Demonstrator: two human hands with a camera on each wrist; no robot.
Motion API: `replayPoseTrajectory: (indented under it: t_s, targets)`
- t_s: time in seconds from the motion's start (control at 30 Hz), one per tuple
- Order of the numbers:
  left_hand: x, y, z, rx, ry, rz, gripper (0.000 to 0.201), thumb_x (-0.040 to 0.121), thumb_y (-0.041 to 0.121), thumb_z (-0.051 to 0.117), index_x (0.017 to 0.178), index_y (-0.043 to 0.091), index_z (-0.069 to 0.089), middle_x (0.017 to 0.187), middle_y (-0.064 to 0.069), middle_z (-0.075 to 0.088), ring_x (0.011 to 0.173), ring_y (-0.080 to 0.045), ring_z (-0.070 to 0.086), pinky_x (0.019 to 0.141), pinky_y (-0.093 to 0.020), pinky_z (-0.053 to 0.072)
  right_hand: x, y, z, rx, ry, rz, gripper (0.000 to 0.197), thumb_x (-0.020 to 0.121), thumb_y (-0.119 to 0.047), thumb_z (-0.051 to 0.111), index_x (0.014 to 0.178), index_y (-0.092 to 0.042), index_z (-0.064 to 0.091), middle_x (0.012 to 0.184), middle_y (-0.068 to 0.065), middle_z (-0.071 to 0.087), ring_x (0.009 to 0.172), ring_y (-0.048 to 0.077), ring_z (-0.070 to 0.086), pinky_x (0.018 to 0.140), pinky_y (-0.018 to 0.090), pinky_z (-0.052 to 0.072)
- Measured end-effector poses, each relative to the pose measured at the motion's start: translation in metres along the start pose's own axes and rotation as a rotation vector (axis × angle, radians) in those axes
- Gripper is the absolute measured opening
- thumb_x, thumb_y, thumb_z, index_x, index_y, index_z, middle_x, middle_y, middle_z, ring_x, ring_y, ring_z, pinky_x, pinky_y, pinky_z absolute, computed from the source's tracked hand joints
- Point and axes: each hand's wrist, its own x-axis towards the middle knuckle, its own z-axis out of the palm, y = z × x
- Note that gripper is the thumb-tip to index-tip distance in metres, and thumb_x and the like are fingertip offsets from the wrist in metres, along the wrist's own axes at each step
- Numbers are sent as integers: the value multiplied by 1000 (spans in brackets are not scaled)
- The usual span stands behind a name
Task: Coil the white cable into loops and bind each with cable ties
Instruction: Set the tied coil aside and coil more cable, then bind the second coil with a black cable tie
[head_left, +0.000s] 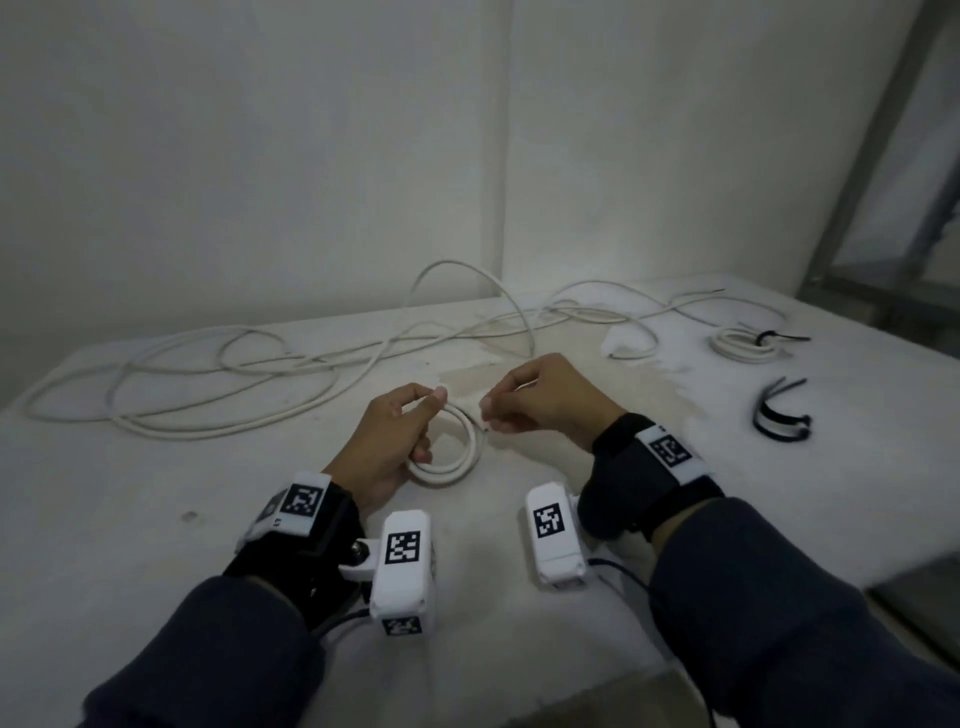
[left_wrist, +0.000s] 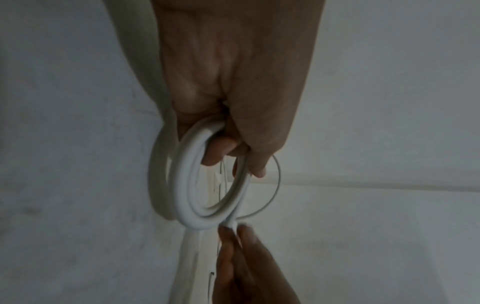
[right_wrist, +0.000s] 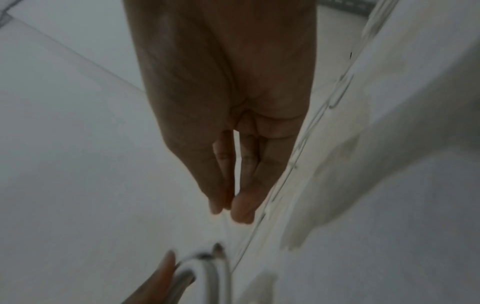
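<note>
On the white table (head_left: 156, 519) we logged the long white round cable (head_left: 218, 374), sprawled loosely across the far side. Our left hand (head_left: 387, 441) gripped its small coiled loop (head_left: 457, 457) near the middle. Our right hand (head_left: 540, 395) pinched the cable's end beside that loop. Far right: one tied white coil (head_left: 743, 343) and black plastic cable ties (head_left: 779, 410).

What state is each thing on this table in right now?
Small coil: looped, gripped by left hand, untied.
Right hand: fingers pinched near the coil; contact unclear.
Loose white cable: tangled, uncoiled.
Far coil: bound with a black tie.
Black cable ties: spare, unused.
</note>
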Motion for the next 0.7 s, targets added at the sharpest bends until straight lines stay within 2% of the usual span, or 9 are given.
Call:
replayPoseTrajectory:
  t_s: [0.13, 0.2, 0.27, 0.33, 0.4, 0.47, 0.5, 0.6, 0.7]
  targets:
    - [17, -5, 27, -68, 0, -47, 28, 95, 20, 58, 69, 12, 52, 50, 1, 26, 34, -10, 27, 37, -16, 29, 8, 26, -76, -286, 383, 67, 5, 77, -8, 75, 74, -4, 73, 82, 21, 71, 71, 27, 66, 77, 38, 59]
    - [20, -7, 36, -31, 4, -44, 27, 95, 20, 58, 70, 12, 53, 50, -1, 26, 33, -11, 28, 37, -17, 30, 9, 42, -116, -469, 546, 176, 16, 74, -14, 74, 86, -4, 73, 92, 18, 72, 87, 32, 68, 83, 39, 57]
    - [22, -9, 39, -4, 15, -31, 25, 95, 19, 58, 71, 12, 54, 50, -2, 26, 32, -11, 28, 36, -16, 30, 5, 52, -148, -640, 621, 305, 26, 75, -17, 68, 95, -1, 68, 105, 17, 69, 99, 34, 65, 90, 38, 52]
    - [23, -9, 40, -11, 21, -31, 24, 95, 18, 57, 72, 12, 54, 51, -3, 25, 32, -11, 28, 37, -15, 29, -6, 55, -168, -779, 623, 415, 25, 78, -19, 64, 95, -1, 62, 112, 19, 65, 107, 37, 59, 97, 40, 45]
    - [22, -9, 38, -17, 25, -31, 24, 95, 18, 57, 72, 12, 53, 52, -3, 25, 32, -10, 28, 37, -14, 29, -14, 57, -179, -816, 581, 486, 20, 82, -19, 64, 87, -1, 58, 111, 21, 61, 102, 36, 56, 91, 37, 44]
    - [22, -9, 39, -20, 25, -30, 25, 95, 17, 56, 71, 13, 52, 53, -3, 26, 32, -10, 27, 37, -13, 29, -15, 62, -186, -827, 542, 508, 21, 84, -13, 62, 70, -4, 49, 99, 19, 59, 88, 32, 53, 77, 33, 42]
    - [21, -9, 39, -20, 24, -29, 25, 95, 17, 56, 71, 13, 52, 53, -3, 26, 32, -10, 27, 37, -13, 29, -14, 65, -188, -847, 542, 514, 22, 85, -11, 60, 68, -4, 46, 94, 17, 57, 86, 33, 53, 73, 32, 40]
    - [22, -9, 39, -12, 12, -28, 25, 95, 18, 56, 72, 12, 52, 56, -4, 25, 33, -10, 27, 37, -14, 29, -13, 68, -189, -916, 558, 492, 11, 89, -9, 52, 83, 0, 50, 91, 15, 53, 93, 36, 57, 69, 30, 39]
    - [22, -10, 38, -14, 5, -32, 23, 96, 18, 56, 73, 12, 53, 57, -4, 24, 32, -10, 27, 36, -13, 29, -7, 74, -192, -948, 551, 473, 13, 89, -15, 52, 88, -3, 53, 106, 19, 61, 82, 32, 52, 60, 27, 34]
